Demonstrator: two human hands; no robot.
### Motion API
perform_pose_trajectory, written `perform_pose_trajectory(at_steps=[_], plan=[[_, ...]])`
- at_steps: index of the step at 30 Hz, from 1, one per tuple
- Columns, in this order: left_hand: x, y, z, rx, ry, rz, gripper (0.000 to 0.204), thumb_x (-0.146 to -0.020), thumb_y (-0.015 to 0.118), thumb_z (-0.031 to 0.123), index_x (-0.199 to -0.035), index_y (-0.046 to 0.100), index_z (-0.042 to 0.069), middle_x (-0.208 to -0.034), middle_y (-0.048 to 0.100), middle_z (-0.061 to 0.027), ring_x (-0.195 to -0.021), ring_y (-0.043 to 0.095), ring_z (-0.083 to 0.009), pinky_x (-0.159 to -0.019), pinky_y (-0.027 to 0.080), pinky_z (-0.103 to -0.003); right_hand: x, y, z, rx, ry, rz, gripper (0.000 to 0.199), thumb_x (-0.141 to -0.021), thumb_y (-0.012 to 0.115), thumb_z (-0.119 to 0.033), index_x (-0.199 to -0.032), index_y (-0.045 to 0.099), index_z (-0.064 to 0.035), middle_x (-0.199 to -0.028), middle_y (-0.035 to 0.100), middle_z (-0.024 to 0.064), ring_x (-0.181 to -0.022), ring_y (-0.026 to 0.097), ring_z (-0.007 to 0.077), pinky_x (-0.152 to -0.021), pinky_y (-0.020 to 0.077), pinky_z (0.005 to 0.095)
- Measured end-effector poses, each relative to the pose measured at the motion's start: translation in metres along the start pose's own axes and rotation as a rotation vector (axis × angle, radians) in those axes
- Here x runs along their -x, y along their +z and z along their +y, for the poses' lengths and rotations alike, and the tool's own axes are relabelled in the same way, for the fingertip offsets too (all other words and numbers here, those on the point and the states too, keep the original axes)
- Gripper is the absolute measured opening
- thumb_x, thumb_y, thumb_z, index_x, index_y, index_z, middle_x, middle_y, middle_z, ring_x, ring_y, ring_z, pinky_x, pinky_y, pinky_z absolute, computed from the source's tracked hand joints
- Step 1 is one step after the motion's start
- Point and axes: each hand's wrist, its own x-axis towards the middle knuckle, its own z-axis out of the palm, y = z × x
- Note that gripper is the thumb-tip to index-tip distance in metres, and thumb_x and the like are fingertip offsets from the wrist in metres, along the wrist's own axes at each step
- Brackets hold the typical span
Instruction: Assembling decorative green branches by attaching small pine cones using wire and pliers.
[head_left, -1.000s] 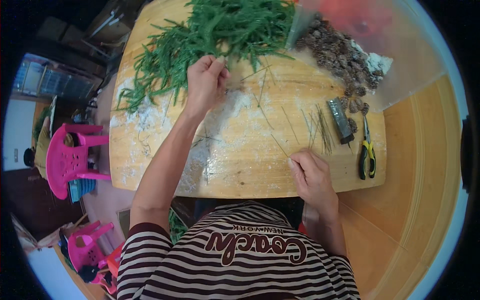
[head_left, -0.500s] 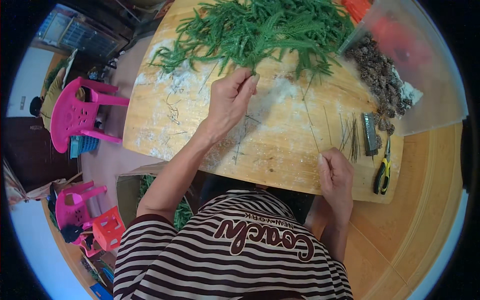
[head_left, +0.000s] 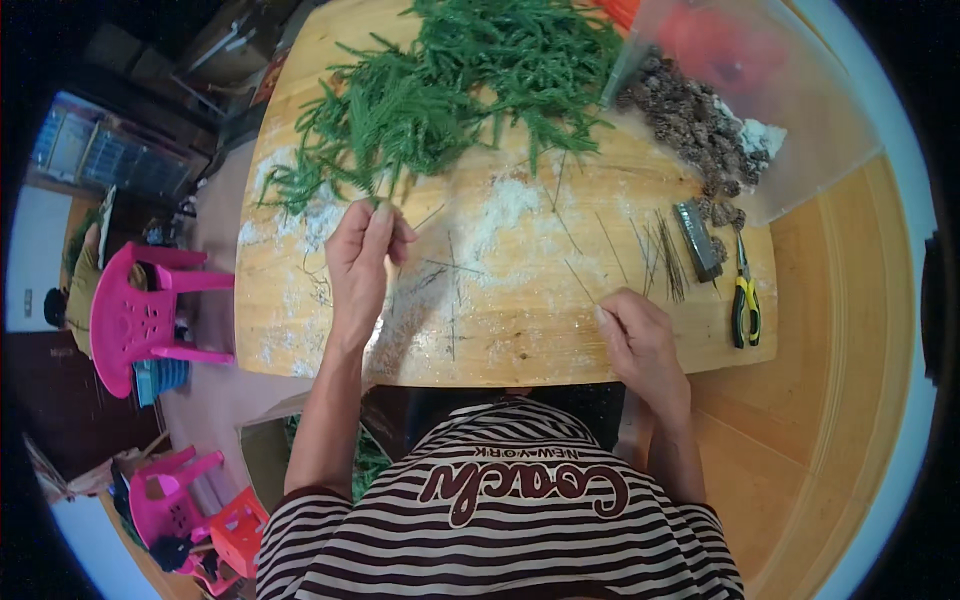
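Observation:
My left hand point(head_left: 362, 252) is closed in a pinch on the stem end of a green artificial pine branch point(head_left: 400, 125), whose needles fan out away from me over the table. Behind it spreads a pile of similar pine branches point(head_left: 530, 70). Near the table's front edge, my right hand point(head_left: 645, 345) is closed on one end of a thin dark wire point(head_left: 580, 281), which points up and to the left. Other loose wires point(head_left: 668, 262) lie on the wood beyond that hand. The two hands are well apart.
White powder point(head_left: 510, 205) is scattered on the wooden table point(head_left: 520, 320). At right lie a dark metal block point(head_left: 697, 240), yellow-and-black pliers point(head_left: 745, 312) and pine cones point(head_left: 690, 125) spilling from a clear plastic bin point(head_left: 800, 165). Pink chairs point(head_left: 135, 318) stand left; a cardboard box point(head_left: 264, 462) sits below the table edge.
My left hand has moved left and nearer to me, drawing the pine branch along. The right hand still holds the wire, now angled more to the left. The view has shifted a little.

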Motion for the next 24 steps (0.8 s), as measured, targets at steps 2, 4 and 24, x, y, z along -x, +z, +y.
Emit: perform_pose_trajectory(at_steps=[2,4,24], plan=[[-0.003,0.000,0.002,-0.001,0.048,-0.021,0.021,-0.095,0.047,0.017,-0.081,0.052,0.003,-0.072,0.058,-0.0040,-0.059,0.047,-0.0060,-0.053,0.038,-0.020,-0.002,-0.003,0.003,-0.026,-0.004,-0.012,0.004,-0.082,0.056,0.000,-0.081,0.052,0.0016,-0.069,0.050,0.0127,-0.060,0.049,0.0257,-0.055,0.0396,0.0319],[-0.001,0.000,0.005,-0.007,0.132,-0.016,0.020,-0.095,0.047,0.016,-0.084,0.052,0.002,-0.072,0.058,-0.0044,-0.059,0.047,-0.0064,-0.054,0.038,-0.020,-0.002,-0.007,0.008,-0.017,-0.011,-0.008,0.004,-0.082,0.056,0.000,-0.082,0.052,0.0017,-0.069,0.050,0.0127,-0.060,0.049,0.0259,-0.056,0.0397,0.0319],[0.011,-0.016,0.035,-0.109,0.253,0.150,0.017,-0.095,0.048,0.016,-0.099,0.052,0.001,-0.067,0.054,-0.0054,-0.055,0.044,-0.0073,-0.052,0.035,-0.020,-0.086,-0.045,0.039,0.003,-0.037,0.092,0.009,-0.087,0.052,-0.009,-0.089,0.052,0.0000,-0.075,0.049,0.0069,-0.067,0.047,0.0176,-0.063,0.0386,0.0278]])
